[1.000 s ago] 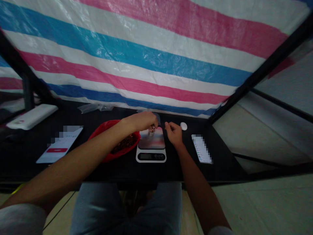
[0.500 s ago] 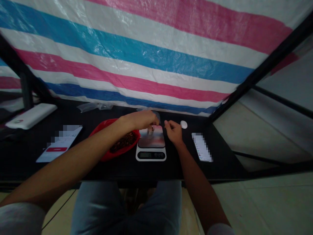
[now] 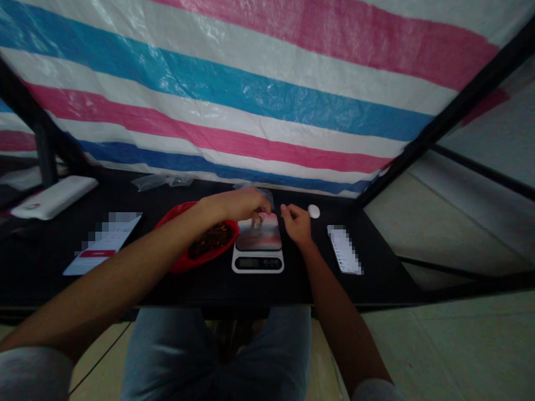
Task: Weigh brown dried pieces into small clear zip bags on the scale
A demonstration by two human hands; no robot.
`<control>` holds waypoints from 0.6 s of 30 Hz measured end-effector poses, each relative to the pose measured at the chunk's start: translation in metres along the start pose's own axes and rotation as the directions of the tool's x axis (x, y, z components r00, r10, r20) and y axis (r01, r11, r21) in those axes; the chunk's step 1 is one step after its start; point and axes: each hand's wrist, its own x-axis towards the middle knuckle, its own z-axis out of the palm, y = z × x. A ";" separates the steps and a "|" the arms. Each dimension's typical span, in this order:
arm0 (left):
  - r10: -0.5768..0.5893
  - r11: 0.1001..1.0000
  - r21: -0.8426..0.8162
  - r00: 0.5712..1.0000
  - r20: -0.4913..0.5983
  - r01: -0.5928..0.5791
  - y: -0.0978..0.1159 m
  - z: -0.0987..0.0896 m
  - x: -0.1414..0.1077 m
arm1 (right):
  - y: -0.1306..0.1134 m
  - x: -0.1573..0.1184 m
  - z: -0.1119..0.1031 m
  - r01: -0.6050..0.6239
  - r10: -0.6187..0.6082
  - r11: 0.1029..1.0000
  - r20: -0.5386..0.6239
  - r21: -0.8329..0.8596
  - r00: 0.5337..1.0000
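Observation:
A kitchen scale with a shiny top plate stands on the black table. On that plate is a small clear container. Above it is my left hand, its fingers bent down and closed at the container's rim; what they pinch, if anything, is too small to make out. Just right of the plate, my right hand is closed, thumb against curled fingers, contents hidden. Under my left forearm sits a red bag, opened wide, holding many small dark brown pieces.
A small white round object lies behind my right hand, and a phone to its right. Clear plastic bags lie along the back. At left are a tablet-like sheet and a white box-shaped device. Striped sheeting hangs behind.
Almost nothing differs. My left hand's fingers have shifted slightly over the container; my right hand stays in place.

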 end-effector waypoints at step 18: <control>0.023 1.000 0.022 0.998 -0.065 -0.022 0.026 -0.009 -0.023 | -0.001 -0.002 -0.001 0.003 -0.003 1.000 -0.005 0.004 1.000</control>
